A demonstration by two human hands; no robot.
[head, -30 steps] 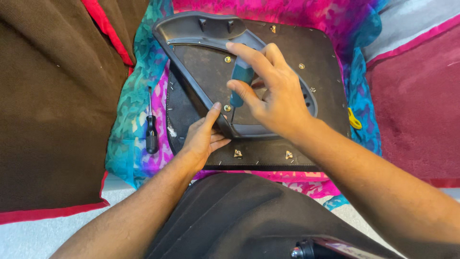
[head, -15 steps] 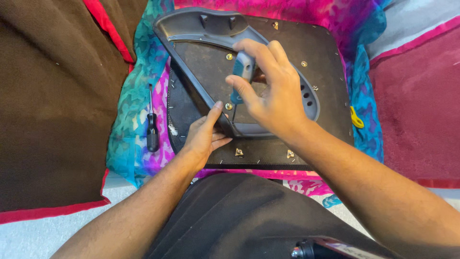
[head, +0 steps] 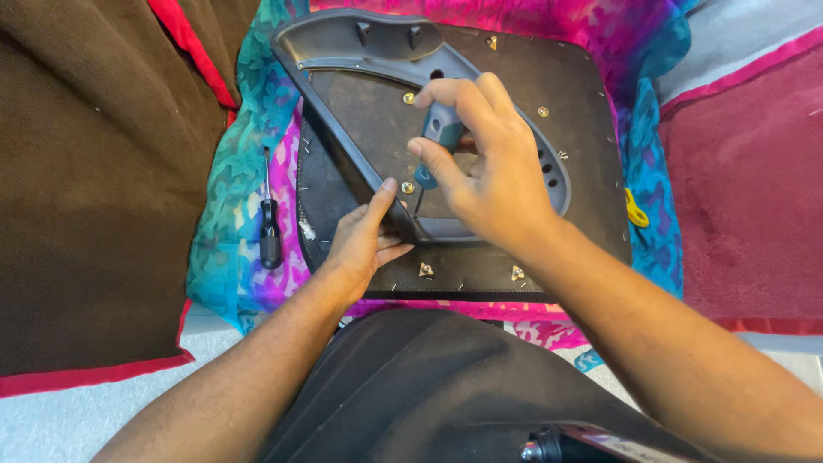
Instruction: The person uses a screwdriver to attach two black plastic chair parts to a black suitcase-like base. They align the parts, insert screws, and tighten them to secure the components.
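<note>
The right hand is gripping a screwdriver with a blue-green handle. Thumb and fingers are curling shut around the handle, with the thumb on the near side and the fingertips on the far side. The shaft is running down from the grip, tilted slightly toward the person, and its tip is meeting the lower rail of a grey plastic frame, just below the grip. Whether the tip is seated in a screw cannot be told.

The left hand is lying flat, fingers together and extended, holding nothing. Its fingertips are pressing on the frame's lower rail, just left of the screwdriver tip and below the right-hand grip.

The frame is lying on a dark square panel. The panel is extending out from under the grip on all sides. A brass insert is sitting on the panel just left of the shaft, and two more fittings are lying near the panel's near edge, below the grip.

A second screwdriver with a black handle is lying well left of the grip, untouched, on a patterned cloth of turquoise and pink. The cloth is spreading under the panel. A small yellow piece is lying on the cloth right of the grip, beyond the panel's edge.
</note>
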